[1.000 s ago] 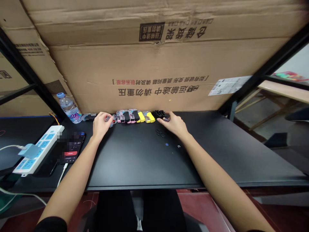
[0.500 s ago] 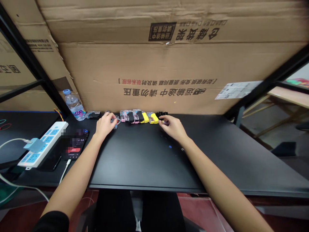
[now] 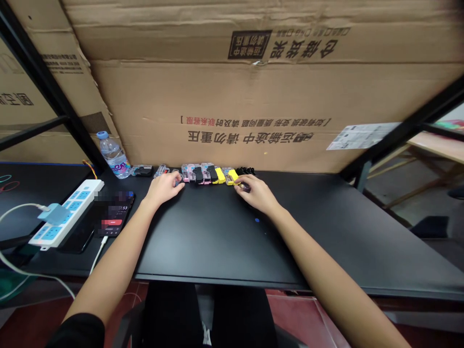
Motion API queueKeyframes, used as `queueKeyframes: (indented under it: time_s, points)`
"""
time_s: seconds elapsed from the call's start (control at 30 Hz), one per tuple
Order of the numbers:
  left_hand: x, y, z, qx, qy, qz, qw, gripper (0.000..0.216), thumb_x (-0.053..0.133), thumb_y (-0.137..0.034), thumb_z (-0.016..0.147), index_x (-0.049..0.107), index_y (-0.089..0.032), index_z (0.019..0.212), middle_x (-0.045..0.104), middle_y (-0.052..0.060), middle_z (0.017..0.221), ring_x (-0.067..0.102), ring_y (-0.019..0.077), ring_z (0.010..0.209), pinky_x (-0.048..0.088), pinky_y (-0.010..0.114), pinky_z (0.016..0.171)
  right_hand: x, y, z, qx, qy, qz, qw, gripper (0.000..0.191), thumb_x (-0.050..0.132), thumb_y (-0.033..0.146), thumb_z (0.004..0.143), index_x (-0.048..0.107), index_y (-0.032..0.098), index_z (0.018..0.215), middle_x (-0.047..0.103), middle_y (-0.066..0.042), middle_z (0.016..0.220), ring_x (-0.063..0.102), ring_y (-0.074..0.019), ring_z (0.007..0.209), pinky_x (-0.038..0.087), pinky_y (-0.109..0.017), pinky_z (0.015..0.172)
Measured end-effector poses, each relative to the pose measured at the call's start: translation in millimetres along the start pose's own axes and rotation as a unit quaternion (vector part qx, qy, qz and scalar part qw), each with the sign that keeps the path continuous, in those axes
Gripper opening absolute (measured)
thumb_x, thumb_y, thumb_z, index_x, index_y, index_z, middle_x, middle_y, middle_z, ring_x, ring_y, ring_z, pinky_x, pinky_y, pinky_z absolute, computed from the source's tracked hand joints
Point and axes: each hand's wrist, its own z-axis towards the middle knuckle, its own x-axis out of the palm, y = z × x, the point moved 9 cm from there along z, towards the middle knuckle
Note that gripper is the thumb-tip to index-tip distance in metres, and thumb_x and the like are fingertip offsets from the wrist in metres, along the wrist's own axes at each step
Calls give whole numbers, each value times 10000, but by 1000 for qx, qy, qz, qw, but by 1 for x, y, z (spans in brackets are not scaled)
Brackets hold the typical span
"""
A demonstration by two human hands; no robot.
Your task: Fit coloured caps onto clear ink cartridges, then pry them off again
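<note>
My left hand (image 3: 166, 188) rests at the left end of a row of small parts, fingers curled. A bit of blue-grey shows at its fingertips, but I cannot make out what it is. My right hand (image 3: 256, 194) pinches a small dark object (image 3: 245, 187) with a shiny spot, by the row's right end. Between the hands stand pink-and-black blocks with clear casings (image 3: 197, 174) and yellow blocks (image 3: 232, 177). Small black pieces (image 3: 246, 171) lie behind my right hand. Clear pieces (image 3: 161, 170) lie behind my left hand.
A water bottle (image 3: 113, 155) and a black block with a clear part (image 3: 142, 170) are at the back left. Nearer are a power strip (image 3: 68, 212) and a phone (image 3: 118, 212) on a cable. Cardboard (image 3: 217, 92) walls the back. A blue dot (image 3: 257, 220) lies on the black table (image 3: 203, 237).
My left hand has shifted slightly right, uncovering clear pieces behind it. My right hand stays by the yellow blocks, with the dark object turned more into view. The camera view has shifted slightly.
</note>
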Motion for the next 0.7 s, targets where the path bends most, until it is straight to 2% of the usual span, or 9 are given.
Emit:
queueKeyframes:
  time_s: [0.17, 0.33, 0.4, 0.5, 0.6, 0.7]
  points:
    - [5, 3, 2, 20, -8, -18, 1000, 173, 691, -228, 914, 748, -236, 1078, 734, 45, 877, 710, 255, 856, 531, 333, 756, 9, -1, 1, -21, 16, -9, 1000, 305, 606, 341, 968, 772, 261, 1212, 710, -94, 1435, 730, -308, 1233, 594, -491, 1074]
    - [4, 3, 1, 27, -21, -31, 999, 258, 630, -208, 962, 732, -216, 1198, 734, 78, 997, 711, 257, 918, 554, 357, 858, 10, 0, 0, -29, 21, -21, 999, 298, 596, 354, 992, 788, 256, 1197, 692, -99, 1464, 725, -307, 1266, 595, -482, 1088]
    - [-3, -7, -2, 39, -44, -42, 997, 260, 582, -203, 999, 720, -227, 1219, 740, 82, 1058, 709, 255, 976, 552, 361, 896, 9, 2, 0, -29, 18, -19, 999, 299, 592, 351, 995, 790, 251, 1195, 691, -98, 1469, 724, -310, 1273, 588, -489, 1100]
    - [-14, -32, -7, 85, -74, -63, 992, 222, 531, -210, 1039, 726, -237, 1142, 729, 84, 1130, 688, 249, 1076, 548, 364, 958, 6, 5, 0, -31, 4, -7, 999, 291, 598, 348, 990, 795, 255, 1182, 698, -96, 1457, 734, -310, 1252, 588, -494, 1104]
    - [-13, -58, -12, 157, -56, -65, 984, 196, 575, -244, 1026, 767, -240, 1067, 709, 88, 1179, 673, 247, 1090, 553, 382, 998, 2, 8, 0, -36, -10, 7, 999, 281, 593, 336, 988, 803, 265, 1161, 714, -90, 1430, 747, -300, 1222, 598, -480, 1091]
    - [-8, -71, -15, 213, -40, -37, 976, 234, 601, -280, 1027, 830, -243, 992, 675, 99, 1387, 645, 283, 1160, 537, 478, 1078, -1, 15, -1, -45, -13, 15, 999, 287, 583, 329, 989, 809, 262, 1153, 730, -92, 1402, 747, -303, 1224, 603, -483, 1084]
